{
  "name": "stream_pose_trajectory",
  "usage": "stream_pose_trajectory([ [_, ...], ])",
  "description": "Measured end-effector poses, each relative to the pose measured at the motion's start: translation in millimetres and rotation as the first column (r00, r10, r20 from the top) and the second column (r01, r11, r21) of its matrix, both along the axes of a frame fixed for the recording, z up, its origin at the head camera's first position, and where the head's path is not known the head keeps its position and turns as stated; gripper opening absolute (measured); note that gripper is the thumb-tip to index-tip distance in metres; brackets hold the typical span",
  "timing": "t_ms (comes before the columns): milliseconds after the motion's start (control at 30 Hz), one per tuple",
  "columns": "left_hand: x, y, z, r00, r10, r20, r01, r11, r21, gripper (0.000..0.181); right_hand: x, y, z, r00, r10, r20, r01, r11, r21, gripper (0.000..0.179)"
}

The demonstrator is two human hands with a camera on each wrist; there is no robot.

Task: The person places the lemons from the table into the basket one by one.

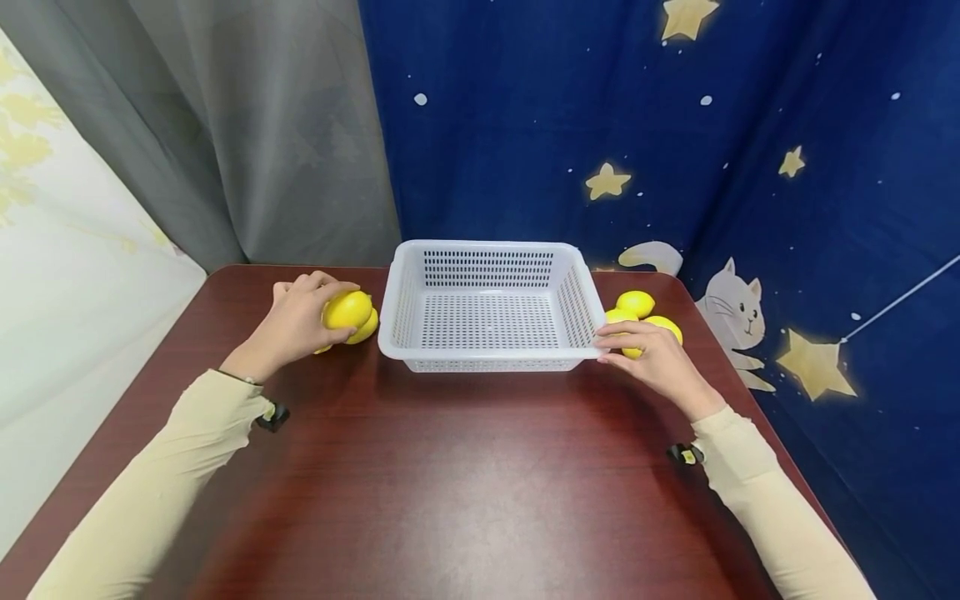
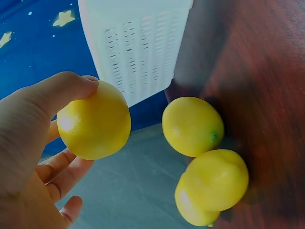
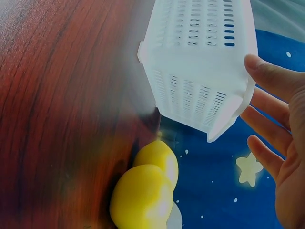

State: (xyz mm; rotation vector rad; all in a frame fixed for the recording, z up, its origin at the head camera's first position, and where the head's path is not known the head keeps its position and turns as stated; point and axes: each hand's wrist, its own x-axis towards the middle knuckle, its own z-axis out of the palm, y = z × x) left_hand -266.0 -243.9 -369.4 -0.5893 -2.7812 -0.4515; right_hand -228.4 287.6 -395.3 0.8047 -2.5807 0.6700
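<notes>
In the head view, a white perforated plastic basket (image 1: 487, 358) stands on the table, its inside bare. My left hand (image 1: 296, 317) is left of it and holds a lemon (image 2: 95, 121) between thumb and fingers, lifted above several other lemons (image 2: 217, 179) lying on the table. With thumb on one side of the rim and fingers on the other, my right hand (image 1: 652, 358) pinches the basket's front right corner. Beside that hand lie several more lemons (image 1: 635, 303), partly hidden by it in the head view.
The dark red wooden table (image 1: 480, 483) extends toward me. Behind it hang a grey curtain (image 1: 292, 125) and a blue curtain (image 1: 510, 117) with stars and a cat. A white patterned cloth (image 1: 67, 275) hangs at the left.
</notes>
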Motion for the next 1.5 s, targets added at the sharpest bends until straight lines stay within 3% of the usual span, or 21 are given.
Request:
stream_pose_trajectory([
  [633,-15.4,14.9,20.5,1.0,-0.029,-0.009,0.029,1.0,-0.01,0.058,1.5,0.1,0.1,0.999,-0.027,0.022,0.027,1.0,0.008,0.031],
  [1100,-36.7,50.0,38.5,0.996,-0.093,-0.006,0.093,0.995,-0.036,0.059,2.5,2.2,-0.4,0.998,-0.031,0.061,0.031,0.999,-0.006,0.03],
  [1500,-62.2,80.8,32.7,0.992,-0.117,0.05,0.117,0.993,-0.007,0.058,1.9,2.3,-1.0,0.998,-0.025,0.059,0.026,0.999,-0.021,0.03],
])
